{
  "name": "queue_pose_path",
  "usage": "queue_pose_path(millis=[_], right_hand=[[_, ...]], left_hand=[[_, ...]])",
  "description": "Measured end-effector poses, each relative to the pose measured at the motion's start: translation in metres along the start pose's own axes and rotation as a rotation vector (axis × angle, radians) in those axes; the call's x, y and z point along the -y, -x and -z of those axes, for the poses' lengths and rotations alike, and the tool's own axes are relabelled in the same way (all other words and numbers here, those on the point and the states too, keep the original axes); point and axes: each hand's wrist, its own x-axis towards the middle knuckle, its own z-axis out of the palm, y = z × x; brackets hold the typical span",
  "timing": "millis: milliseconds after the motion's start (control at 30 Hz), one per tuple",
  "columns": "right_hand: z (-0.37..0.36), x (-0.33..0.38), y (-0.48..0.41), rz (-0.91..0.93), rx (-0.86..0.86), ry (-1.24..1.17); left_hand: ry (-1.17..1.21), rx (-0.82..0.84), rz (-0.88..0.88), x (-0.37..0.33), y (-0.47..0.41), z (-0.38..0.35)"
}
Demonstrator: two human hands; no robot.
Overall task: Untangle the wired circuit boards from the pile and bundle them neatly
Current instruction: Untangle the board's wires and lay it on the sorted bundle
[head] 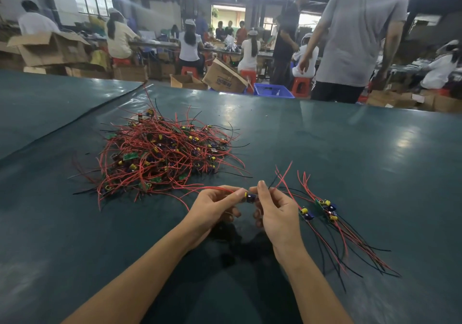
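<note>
A tangled pile of small circuit boards with red and black wires lies on the dark green table, left of centre. Between my two hands is one small board with a blue and a yellow part. My left hand pinches its red wires, which trail left toward the pile. My right hand pinches the board's right side, and red and black wires rise from those fingers. To the right, a few separated boards lie side by side with their wires stretched toward me.
The green cover has a seam running diagonally at the left. Beyond the far table edge a person in a grey shirt stands at the right, with a blue crate, cardboard boxes and seated workers behind.
</note>
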Motion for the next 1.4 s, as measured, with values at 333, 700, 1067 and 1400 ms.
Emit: queue_pose_path(millis=[333,700,1067,1400], right_hand=[[0.001,0.001,-0.002,-0.209,-0.002,-0.169],[-0.008,-0.006,0.001,-0.176,0.036,-0.095],[-0.006,0.000,-0.011,-0.367,-0.217,-0.302],[0.061,0.017,-0.038,-0.338,-0.485,-0.748]], left_hand=[[0.169,-0.061,-0.049,-0.001,0.002,0.002],[0.020,-0.065,-0.122,0.003,0.003,-0.004],[-0.074,-0.113,-0.092,0.004,0.000,-0.011],[0.204,-0.351,-0.077,-0.005,-0.006,0.015]])
